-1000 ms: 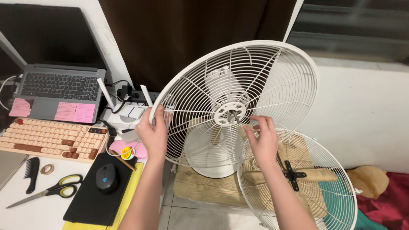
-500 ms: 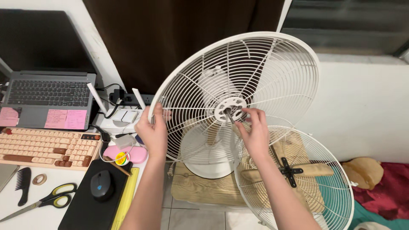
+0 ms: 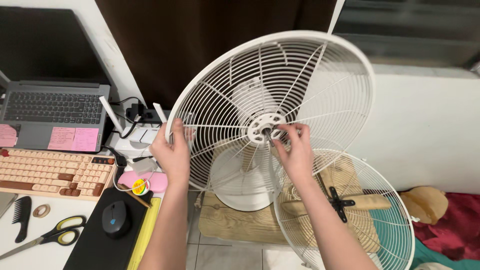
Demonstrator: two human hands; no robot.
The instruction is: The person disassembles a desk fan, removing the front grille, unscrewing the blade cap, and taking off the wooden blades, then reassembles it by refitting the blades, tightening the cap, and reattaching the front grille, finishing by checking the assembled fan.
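— Far left first?
— Open laptop [image 3: 52,107] with pink sticky notes [image 3: 74,138] on its palm rest; below it a peach-and-cream keyboard [image 3: 47,172]. Nearer the bottom edge, a black comb [image 3: 21,216], a small tape roll [image 3: 41,210], yellow-handled scissors [image 3: 50,238], and a dark mouse [image 3: 115,220] on a black mouse pad [image 3: 97,245], all on the white desk [image 3: 30,255]. A yellow ruler [image 3: 146,232] along the pad's right edge.
— Then toward the middle?
— White adapters and black cables [image 3: 135,117] against the wall; a pink pouch [image 3: 142,181] just under the left hand [image 3: 172,155]. Fingers curled around the left rim of the white fan guard [image 3: 320,85], grasping it.
— And the guard itself?
— Upright, tilted slightly, centre of view, in front of the fan's round white base [image 3: 240,187] on a wooden board [image 3: 235,225]. Right hand [image 3: 296,150] at the hub, fingertips pinched on the small central piece; exactly what is pinched, too small to tell.
— In the way?
— A second wire guard [image 3: 370,210] leaning low right, overlapping the right forearm and a wooden piece behind it.
— Room?
— Dark curtain [image 3: 210,45] behind, white wall [image 3: 425,120] to the right, tiled floor [image 3: 225,257] below, red cloth [image 3: 457,220] in the right corner.
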